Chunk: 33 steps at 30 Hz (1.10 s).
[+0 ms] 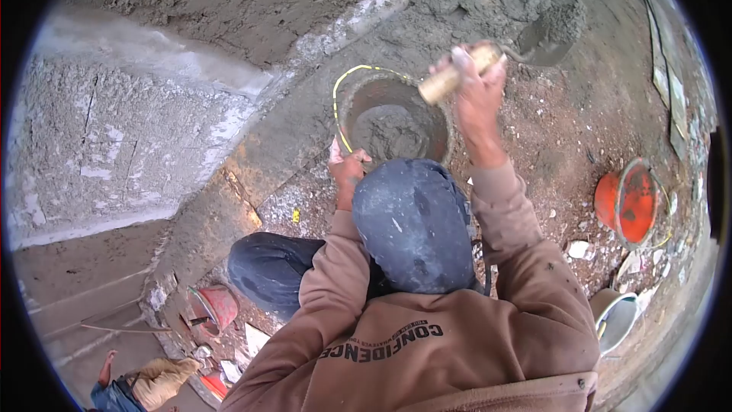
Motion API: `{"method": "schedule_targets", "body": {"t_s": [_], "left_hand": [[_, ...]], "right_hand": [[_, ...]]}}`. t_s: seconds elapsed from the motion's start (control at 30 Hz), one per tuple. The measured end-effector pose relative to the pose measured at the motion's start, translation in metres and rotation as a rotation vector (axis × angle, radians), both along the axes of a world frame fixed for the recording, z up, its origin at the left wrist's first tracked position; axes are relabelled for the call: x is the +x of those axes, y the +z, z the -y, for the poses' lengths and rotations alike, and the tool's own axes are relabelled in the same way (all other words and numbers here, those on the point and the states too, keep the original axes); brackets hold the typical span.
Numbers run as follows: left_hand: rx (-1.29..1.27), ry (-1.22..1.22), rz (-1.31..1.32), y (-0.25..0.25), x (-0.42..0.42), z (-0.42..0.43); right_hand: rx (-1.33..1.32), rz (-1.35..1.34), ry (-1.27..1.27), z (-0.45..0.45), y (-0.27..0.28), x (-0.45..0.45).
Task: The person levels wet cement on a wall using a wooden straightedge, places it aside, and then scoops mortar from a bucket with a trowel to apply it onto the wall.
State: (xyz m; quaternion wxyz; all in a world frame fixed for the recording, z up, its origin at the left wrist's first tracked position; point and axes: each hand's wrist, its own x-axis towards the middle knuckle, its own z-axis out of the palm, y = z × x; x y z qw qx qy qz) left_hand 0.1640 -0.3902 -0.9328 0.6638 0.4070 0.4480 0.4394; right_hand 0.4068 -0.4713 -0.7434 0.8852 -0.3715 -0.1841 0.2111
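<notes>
Seen from the head camera, a right hand (479, 84) closes firmly around a wooden-handled trowel (440, 89) beside heaped mortar (496, 4), while the left hand (349, 168) curls onto the rim of a part-filled bucket (437, 131), where a level blade should limit spills.

Mortar (390, 133) is held in central bucket (437, 123). Relative to that bucket: trowel (440, 89) held right and beyond, second bucket (637, 210) placed well right, container (621, 314) right and behind, third bucket (219, 307) left and behind, wall (137, 133) left.
</notes>
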Motion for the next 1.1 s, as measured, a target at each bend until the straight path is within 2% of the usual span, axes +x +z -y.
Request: {"method": "schedule_targets", "body": {"t_s": [0.07,0.13,0.17,0.2,0.23,0.3,0.37,0.43,0.5,0.53,0.57,0.63,0.7,0.8,0.83,0.9,0.97,1.03,1.07,1.1], "left_hand": [[0.011,0.002,0.017,0.001,0.001,0.000],[0.014,0.016,0.046,-0.002,0.004,-0.001],[0.010,0.028,0.063,-0.002,0.008,-0.003],[0.014,0.050,0.076,0.008,0.013,-0.002],[0.022,0.048,0.080,0.005,0.011,-0.002],[0.030,0.043,0.095,-0.008,0.011,-0.007],[-0.007,0.040,0.060,0.007,0.017,-0.002],[-0.010,-0.001,0.015,0.014,0.022,-0.004],[0.009,-0.067,-0.049,0.012,0.020,-0.002],[0.029,-0.061,-0.123,0.020,0.027,0.003],[0.039,-0.076,-0.095,0.021,0.031,0.006],[0.068,-0.104,-0.047,0.020,0.037,0.008],[0.158,-0.191,-0.089,0.019,0.046,0.010],[0.139,-0.390,-0.115,0.045,0.054,0.033],[0.112,-0.457,-0.111,0.049,0.055,0.040],[0.130,-0.431,-0.010,0.036,0.058,0.046],[0.185,-0.388,0.010,0.037,0.062,0.046],[0.253,-0.331,-0.073,0.051,0.058,0.040],[0.137,-0.258,-0.013,0.052,0.058,0.037],[0.151,-0.239,-0.036,0.044,0.056,0.031]], "right_hand": [[-0.059,-0.048,-0.203,-0.059,-0.010,-0.003],[-0.198,-0.100,-0.287,-0.123,-0.029,-0.011],[-0.304,-0.045,-0.366,-0.176,-0.075,-0.011],[-0.579,0.115,-0.486,-0.217,-0.103,-0.025],[-0.811,0.102,-0.084,-0.240,-0.116,-0.034],[-0.662,0.093,0.602,-0.191,-0.030,-0.063],[-0.614,0.487,0.557,-0.174,-0.010,-0.089],[-0.494,0.256,0.867,-0.122,0.025,-0.082],[-0.467,0.242,1.022,-0.066,0.034,-0.051],[-0.591,0.340,1.104,-0.037,0.034,-0.028],[-0.712,0.439,1.186,-0.009,0.028,-0.006],[-0.836,0.369,1.291,0.041,-0.003,0.029],[-1.121,0.299,1.304,0.065,-0.032,0.046],[-1.206,0.317,0.931,0.084,-0.165,0.043],[-1.142,0.193,1.017,0.090,-0.195,0.023],[-0.991,-0.052,1.162,0.084,-0.231,-0.019],[-0.873,-0.472,0.925,0.101,-0.181,-0.050],[-0.720,-0.757,0.886,0.117,-0.188,-0.057],[-0.628,-0.836,0.966,0.133,-0.231,-0.051],[-0.509,-0.890,1.016,0.135,-0.228,-0.045]]}}
